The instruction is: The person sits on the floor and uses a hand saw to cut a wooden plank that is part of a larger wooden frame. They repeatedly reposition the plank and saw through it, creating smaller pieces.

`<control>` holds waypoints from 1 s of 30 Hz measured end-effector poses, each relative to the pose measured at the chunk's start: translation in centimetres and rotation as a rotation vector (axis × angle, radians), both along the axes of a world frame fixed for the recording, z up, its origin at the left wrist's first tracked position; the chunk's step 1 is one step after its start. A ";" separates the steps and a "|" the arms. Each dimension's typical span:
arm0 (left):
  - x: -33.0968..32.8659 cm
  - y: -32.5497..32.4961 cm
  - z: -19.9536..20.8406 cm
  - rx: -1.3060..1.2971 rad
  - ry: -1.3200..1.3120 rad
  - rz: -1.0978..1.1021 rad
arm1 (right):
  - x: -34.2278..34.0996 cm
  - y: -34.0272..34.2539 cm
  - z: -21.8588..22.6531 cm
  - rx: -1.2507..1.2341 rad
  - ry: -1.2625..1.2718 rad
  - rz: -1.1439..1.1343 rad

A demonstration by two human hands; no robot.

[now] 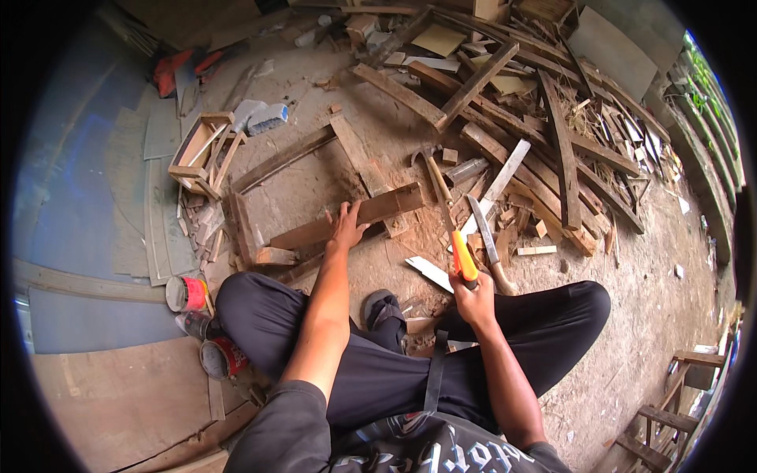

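Observation:
My left hand (345,229) lies with spread fingers on a brown wooden board (386,203), which rests across a rectangular wooden frame (288,158) on the ground. My right hand (475,301) is closed round the yellow and orange handle of a handsaw (464,256). Its narrow-looking blade points away from me, seen nearly edge-on. Just beyond the blade lies a hammer (438,180) with a wooden handle, partly overlapped by the saw. To the right of the saw a machete (483,232) with a wooden grip lies on the ground.
A large heap of old timber (544,150) fills the far right. At left stand a small wooden crate (206,154), a grey-blue block (266,118) and paint cans (186,293). White strips (430,273) lie before my right hand. A wooden rack (666,418) is at lower right.

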State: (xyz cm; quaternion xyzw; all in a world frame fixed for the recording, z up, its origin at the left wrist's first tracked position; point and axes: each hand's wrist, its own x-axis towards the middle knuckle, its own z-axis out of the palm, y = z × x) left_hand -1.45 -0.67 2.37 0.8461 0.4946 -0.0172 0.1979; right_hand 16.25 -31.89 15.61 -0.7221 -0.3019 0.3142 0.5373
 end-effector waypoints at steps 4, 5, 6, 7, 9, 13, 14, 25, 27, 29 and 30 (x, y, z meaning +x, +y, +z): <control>0.2 0.9 -0.5 -0.100 -0.077 0.128 | -0.1 0.5 0.0 -0.080 -0.039 -0.037; 0.2 1.1 -1.0 -0.112 -0.113 0.160 | 0.2 0.5 -0.1 -0.127 -0.076 -0.025; -0.1 1.0 -1.7 -0.090 -0.138 0.202 | 0.3 0.4 -0.4 -0.183 -0.226 0.020; -0.7 0.6 -2.3 -0.066 -0.137 0.231 | 0.4 0.5 -0.9 -0.234 -0.375 0.067; -1.4 -0.8 -2.5 -0.018 -0.141 0.276 | 0.5 1.3 -1.3 -0.360 -0.537 0.110; -5.6 -1.9 -4.0 0.036 -0.084 0.405 | 0.6 4.7 -4.9 -0.559 -0.702 0.239; -5.4 -2.8 -3.3 0.057 -0.063 0.433 | 1.1 4.7 -7.3 -0.569 -0.755 0.292; -16.7 0.1 3.5 0.419 -0.206 0.943 | -4.0 14.1 -8.7 -0.458 -0.996 0.468; -18.2 0.0 3.3 0.384 -0.182 0.969 | -3.3 17.5 -7.5 -0.287 -1.077 0.462; -19.1 -0.4 2.1 0.321 -0.190 0.980 | -2.3 20.3 -6.9 -0.312 -1.071 0.485; -19.6 -0.4 1.5 0.310 -0.209 0.966 | -1.4 21.2 -7.5 -0.241 -1.174 0.462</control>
